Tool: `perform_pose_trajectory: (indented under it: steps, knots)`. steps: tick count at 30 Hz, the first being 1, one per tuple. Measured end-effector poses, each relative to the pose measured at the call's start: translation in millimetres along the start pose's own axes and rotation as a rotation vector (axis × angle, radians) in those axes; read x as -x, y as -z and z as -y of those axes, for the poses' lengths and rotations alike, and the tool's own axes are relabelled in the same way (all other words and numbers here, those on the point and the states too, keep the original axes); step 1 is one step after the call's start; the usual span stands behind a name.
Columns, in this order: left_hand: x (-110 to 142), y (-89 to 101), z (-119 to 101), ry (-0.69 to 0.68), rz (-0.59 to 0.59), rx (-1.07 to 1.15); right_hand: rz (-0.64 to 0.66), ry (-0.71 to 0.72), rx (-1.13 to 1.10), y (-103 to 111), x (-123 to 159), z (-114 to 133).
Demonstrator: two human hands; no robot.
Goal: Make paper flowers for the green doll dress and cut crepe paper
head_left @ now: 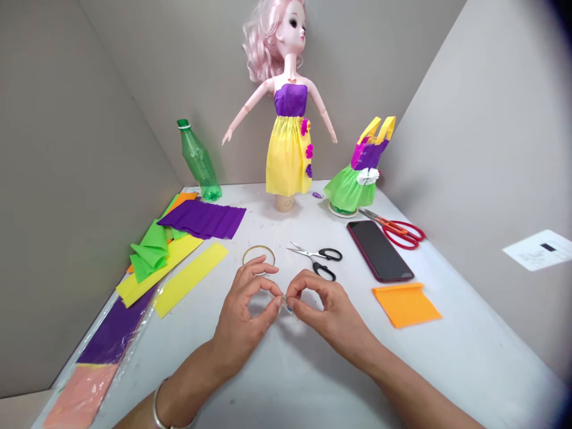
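My left hand (pixel 243 304) and my right hand (pixel 317 307) meet above the white table (pixel 214 381), their fingertips pinching a small clear plastic piece (pixel 284 304) with a speck of blue on it. Its exact shape is too small to tell and my fingers partly hide it. A thin gold ring (pixel 258 257) lies just beyond my left hand, and its near edge is hidden behind my fingers. Black-handled scissors (pixel 318 260) lie just beyond my right hand.
A doll (pixel 288 143) in a purple and yellow paper dress stands at the back, beside a green-skirted paper dress (pixel 357 179). Crepe paper strips (pixel 179 250), a green bottle (pixel 199 161), a phone (pixel 379 250), red scissors (pixel 400 233) and orange paper (pixel 406 304) surround my hands.
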State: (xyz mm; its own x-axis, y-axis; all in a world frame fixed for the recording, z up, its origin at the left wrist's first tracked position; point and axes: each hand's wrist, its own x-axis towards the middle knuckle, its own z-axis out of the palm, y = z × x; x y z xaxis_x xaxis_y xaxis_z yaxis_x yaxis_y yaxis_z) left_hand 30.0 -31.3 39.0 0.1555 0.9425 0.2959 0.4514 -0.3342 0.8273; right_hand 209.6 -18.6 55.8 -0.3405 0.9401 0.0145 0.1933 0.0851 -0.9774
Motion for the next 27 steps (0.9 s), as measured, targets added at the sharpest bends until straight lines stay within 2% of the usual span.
perform_pose_trajectory:
  steps: [6,15,20,27]
  knots:
    - [-3,4.1,2,0.172,0.081,0.15,0.081,-0.103,-0.182,5,-2,-3]
    - [-6,9.5,3,0.259,0.177,0.333,0.123,-0.191,-0.394,7,-4,-11]
    - [-6,11.3,0,0.284,0.178,0.435,0.115,-0.211,-0.433,7,-5,-11]
    - [-7,8.7,6,0.328,0.119,0.522,0.059,-0.222,-0.535,9,-8,-10]
